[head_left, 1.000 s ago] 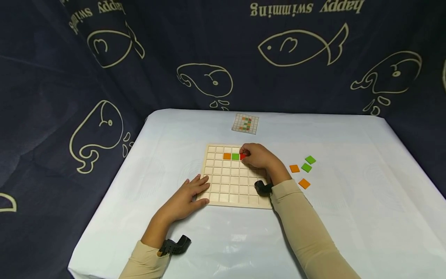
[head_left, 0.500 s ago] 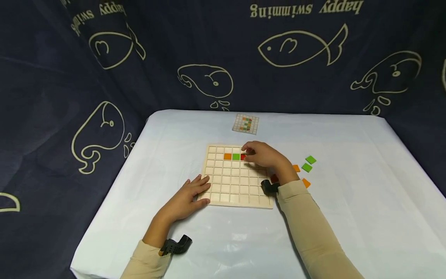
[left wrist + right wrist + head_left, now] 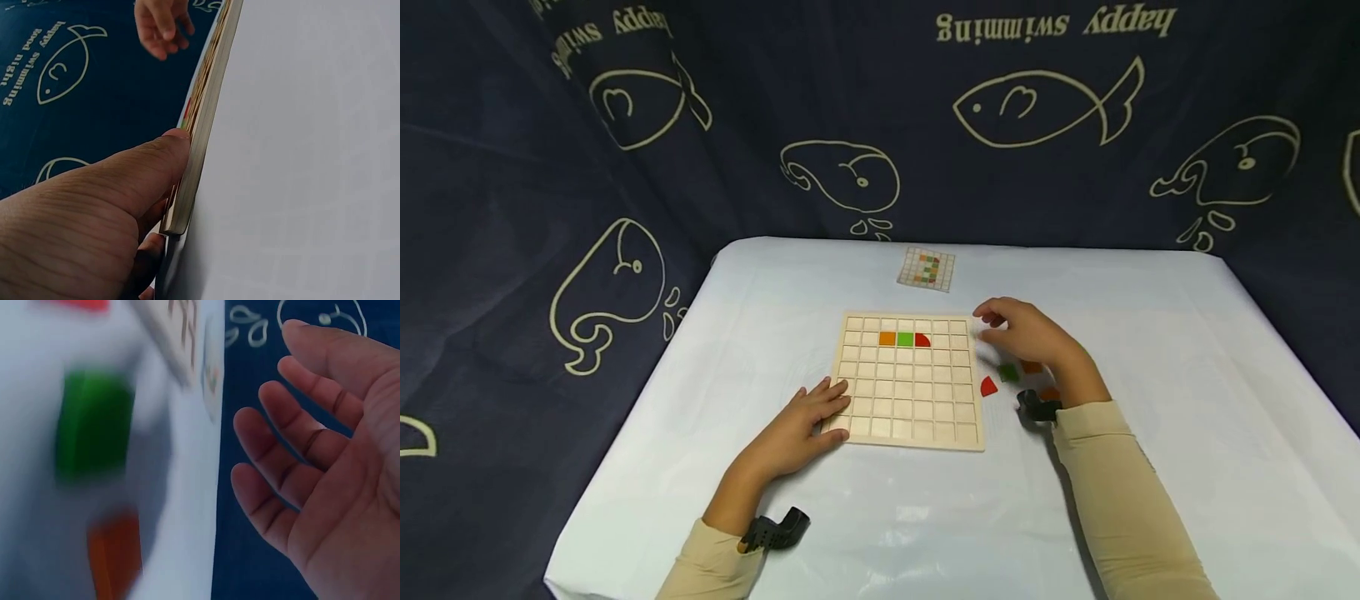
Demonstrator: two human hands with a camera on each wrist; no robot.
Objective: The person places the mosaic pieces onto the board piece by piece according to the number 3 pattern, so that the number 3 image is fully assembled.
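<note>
Board (image 3: 906, 383), wooden, gridded into square cells, laid flat on a table (image 3: 1150, 467) covered with a pale cloth. Three pieces are seated in the second row from the far edge, side by side: an orange tile (image 3: 887, 338), a green tile (image 3: 906, 338) and a red quarter-round piece (image 3: 922, 340).

Left hand (image 3: 805, 425): laid flat at the near left corner of the board, fingers straight and spread, fingertips on the board's edge. In the left wrist view the thumb (image 3: 150, 162) is seen pressed against the side of the board (image 3: 200, 125). Nothing is held.

Right hand (image 3: 1033, 333): raised above the cloth just off the right edge of the board, fingers loosely open and relaxed, palm empty as seen in the right wrist view (image 3: 325, 469).

Loose pieces on the cloth, right of the board, beneath and beside the right hand: a second red quarter-round piece (image 3: 988, 386), a green square (image 3: 1008, 372), an orange square (image 3: 1032, 367); a further orange one is partly hidden near the wrist. These are blurred in the right wrist view.

Pattern card (image 3: 928, 268): small, gridded, with coloured cells, laid at the far edge of the table.

Backdrop (image 3: 880, 125): dark cloth printed with fish and whales.
</note>
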